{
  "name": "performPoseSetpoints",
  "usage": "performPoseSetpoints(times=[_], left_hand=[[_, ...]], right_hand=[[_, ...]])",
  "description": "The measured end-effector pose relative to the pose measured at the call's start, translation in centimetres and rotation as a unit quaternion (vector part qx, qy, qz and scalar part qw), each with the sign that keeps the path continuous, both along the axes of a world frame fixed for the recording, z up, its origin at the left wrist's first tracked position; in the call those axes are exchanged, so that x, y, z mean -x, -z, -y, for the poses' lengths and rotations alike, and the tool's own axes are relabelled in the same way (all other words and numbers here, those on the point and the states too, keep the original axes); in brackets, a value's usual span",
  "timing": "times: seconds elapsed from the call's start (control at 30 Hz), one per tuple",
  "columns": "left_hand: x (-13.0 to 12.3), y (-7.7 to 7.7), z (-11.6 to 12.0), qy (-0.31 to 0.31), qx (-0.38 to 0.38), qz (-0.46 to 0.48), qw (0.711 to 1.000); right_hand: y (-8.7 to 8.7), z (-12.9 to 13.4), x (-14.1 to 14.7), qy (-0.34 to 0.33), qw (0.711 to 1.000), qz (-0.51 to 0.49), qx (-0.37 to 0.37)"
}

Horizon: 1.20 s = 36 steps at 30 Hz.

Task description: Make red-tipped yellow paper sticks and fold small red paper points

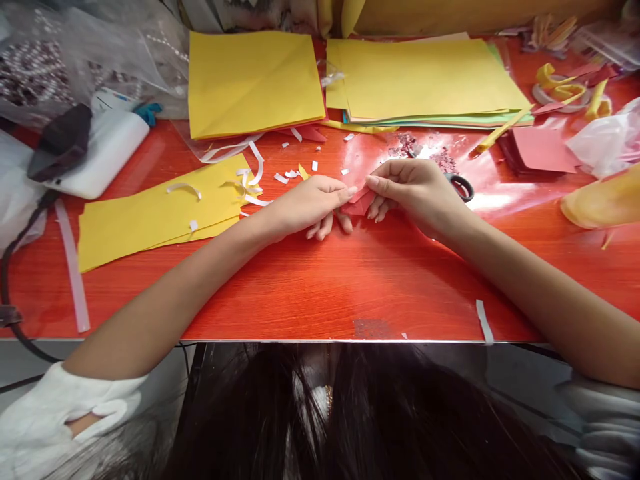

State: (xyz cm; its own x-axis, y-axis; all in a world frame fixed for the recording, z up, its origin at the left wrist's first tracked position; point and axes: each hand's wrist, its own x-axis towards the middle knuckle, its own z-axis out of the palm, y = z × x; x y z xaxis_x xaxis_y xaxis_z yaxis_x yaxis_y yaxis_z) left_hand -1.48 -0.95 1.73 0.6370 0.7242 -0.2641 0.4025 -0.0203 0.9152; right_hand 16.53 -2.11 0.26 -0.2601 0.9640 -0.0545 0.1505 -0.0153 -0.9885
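Near the middle of the red table [300,287], a small piece of red paper [357,205] is held between both hands. My left hand [325,203] pinches its left edge between thumb and forefinger, with the other fingers curled below. At the upper right edge, my right hand [407,190] grips the same paper with thumb and fingertips. The paper looks folded, though fingers cover part of it. Just behind my right hand lie scissors [461,187], with one black handle loop showing and the rest mostly hidden.
Stacked yellow sheets [257,83] and a pile of coloured paper [425,77] lie at the back. Yellow strips [160,217] with white scraps rest at left, beside a white device [103,157] and its cable. Red paper squares [543,150] and a yellow roll [603,200] are at right.
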Motion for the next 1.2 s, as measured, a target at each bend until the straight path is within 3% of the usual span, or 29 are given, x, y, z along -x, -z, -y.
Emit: performPoseSetpoints(times=[0.13, 0.63, 0.87, 1.03, 1.2], left_hand=[[0.1, 0.1, -0.2, -0.003, 0.000, 0.003, 1.000], [-0.5, 0.1, 1.3, -0.045, -0.155, -0.070, 0.984], [-0.3, -0.2, 0.6, -0.026, -0.032, -0.030, 0.999], [0.0, -0.1, 0.3, -0.024, -0.037, -0.007, 0.999], [-0.1, 0.5, 0.4, -0.060, -0.069, 0.006, 0.996]], right_hand=[[-0.3, 0.1, 0.1, -0.003, 1.000, 0.012, -0.011], [-0.1, 0.1, 0.1, -0.018, 1.000, 0.019, 0.001], [-0.1, -0.2, -0.3, -0.032, 0.999, 0.033, -0.009], [0.0, -0.3, -0.5, -0.065, 0.997, 0.030, -0.007], [-0.1, -0.2, -0.3, -0.015, 1.000, 0.006, 0.004]])
